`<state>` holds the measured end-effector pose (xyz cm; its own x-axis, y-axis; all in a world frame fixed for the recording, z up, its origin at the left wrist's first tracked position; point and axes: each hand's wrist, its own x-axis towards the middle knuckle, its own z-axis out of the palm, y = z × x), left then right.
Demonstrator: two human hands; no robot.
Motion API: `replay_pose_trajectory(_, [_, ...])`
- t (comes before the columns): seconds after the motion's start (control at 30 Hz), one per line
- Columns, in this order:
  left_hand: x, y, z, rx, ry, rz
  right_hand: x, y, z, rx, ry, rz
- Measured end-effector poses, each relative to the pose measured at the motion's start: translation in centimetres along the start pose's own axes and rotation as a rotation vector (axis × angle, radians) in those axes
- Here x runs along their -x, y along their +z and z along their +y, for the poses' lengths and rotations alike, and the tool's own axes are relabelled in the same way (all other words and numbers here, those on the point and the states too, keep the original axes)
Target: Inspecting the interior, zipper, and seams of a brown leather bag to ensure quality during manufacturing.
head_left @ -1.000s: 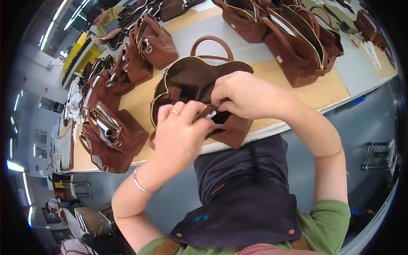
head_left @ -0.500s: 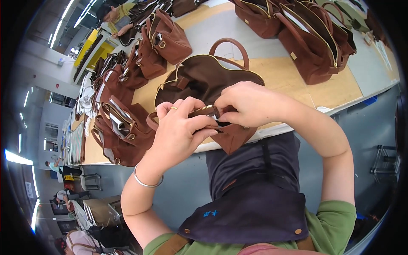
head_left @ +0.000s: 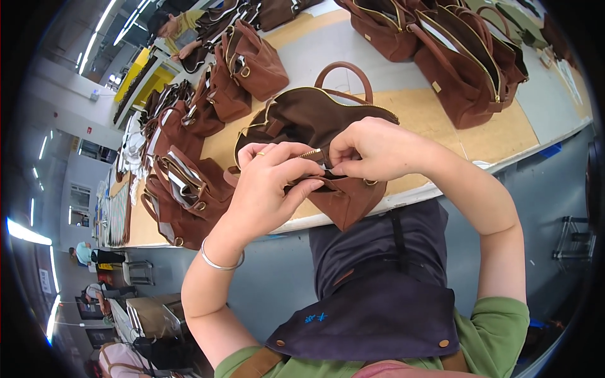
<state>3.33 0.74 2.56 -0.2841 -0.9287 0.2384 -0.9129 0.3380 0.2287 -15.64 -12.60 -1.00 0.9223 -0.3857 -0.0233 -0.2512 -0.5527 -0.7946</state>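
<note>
A brown leather handbag (head_left: 345,205) stands gaping at the table's front edge, its dark brown lining (head_left: 315,112) exposed. One arched handle (head_left: 346,65) rises at its far side. My left hand (head_left: 268,183) is closed on the near rim, thumb outside, beside a short stretch of gold zipper (head_left: 310,153). My right hand (head_left: 381,150) is pinched at the same rim, just right of the zipper's end, fingertips close to those of the left. Whatever sits between the right fingertips is too small and covered to make out.
More brown handbags stand along the left (head_left: 189,208) and far left (head_left: 255,63) of the table (head_left: 413,194). Others, unzipped, crowd the far right (head_left: 460,82). A person (head_left: 179,31) in yellow works at the far left. A metal-framed stool (head_left: 573,238) is on the floor at right.
The right fingers have shifted slightly at the rim, and the zipper's end sits lower behind the left fingers. The whole view has moved a little; both hands stay at the handbag.
</note>
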Motion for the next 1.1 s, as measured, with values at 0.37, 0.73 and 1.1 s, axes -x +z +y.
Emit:
replay_pose_trajectory(0.37, [-0.4,0.1,0.6,-0.037,0.007,-0.011,0.0,0.1,0.1,0.004,-0.012,-0.029])
replay_pose_trajectory(0.73, [-0.6,0.2,0.1,-0.075,-0.051,-0.123,0.0,-0.3,-0.4,-0.019,0.011,-0.078])
replay_pose_trajectory(1.1, [-1.3,0.9,0.4,-0.182,-0.005,-0.092,0.2,-0.4,-0.3,-0.022,0.053,-0.097])
